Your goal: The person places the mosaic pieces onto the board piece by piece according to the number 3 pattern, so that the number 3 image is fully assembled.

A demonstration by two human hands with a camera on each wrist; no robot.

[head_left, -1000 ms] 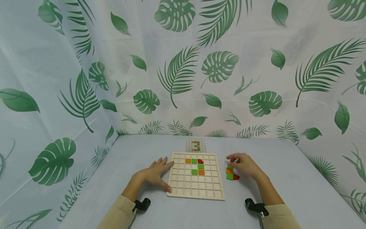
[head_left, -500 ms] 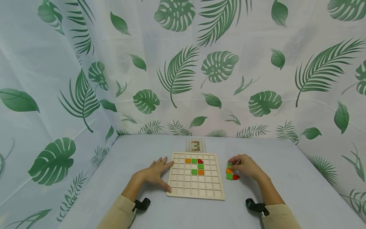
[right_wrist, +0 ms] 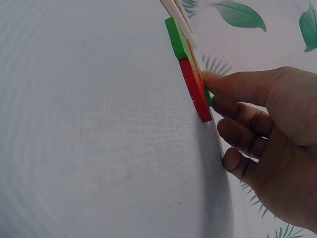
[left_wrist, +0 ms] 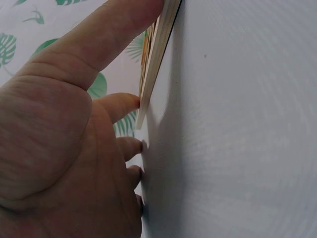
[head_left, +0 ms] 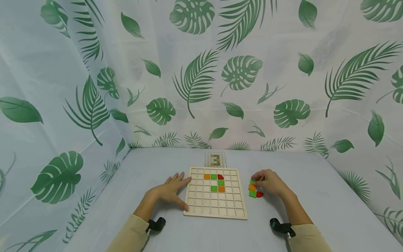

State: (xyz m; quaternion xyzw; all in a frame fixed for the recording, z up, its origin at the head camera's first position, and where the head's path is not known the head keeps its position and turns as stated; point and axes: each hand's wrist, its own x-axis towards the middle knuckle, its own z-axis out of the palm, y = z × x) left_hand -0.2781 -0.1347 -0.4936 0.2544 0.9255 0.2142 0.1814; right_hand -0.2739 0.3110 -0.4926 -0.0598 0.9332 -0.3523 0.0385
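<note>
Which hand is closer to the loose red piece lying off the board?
The right. The right hand is just beyond the loose red piece; the left hand is across the board, touching its left side.

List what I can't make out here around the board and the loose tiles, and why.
Far green tile, head view: partly covered by the right hand; whether its grip pinches or merely touches the tile is unclear.
Card, head view: too small to read every square.
Board, left wrist view: face edge-on, left hand partly in front, top cut off.
Orange tile, right wrist view: mostly behind the red tile.
</note>
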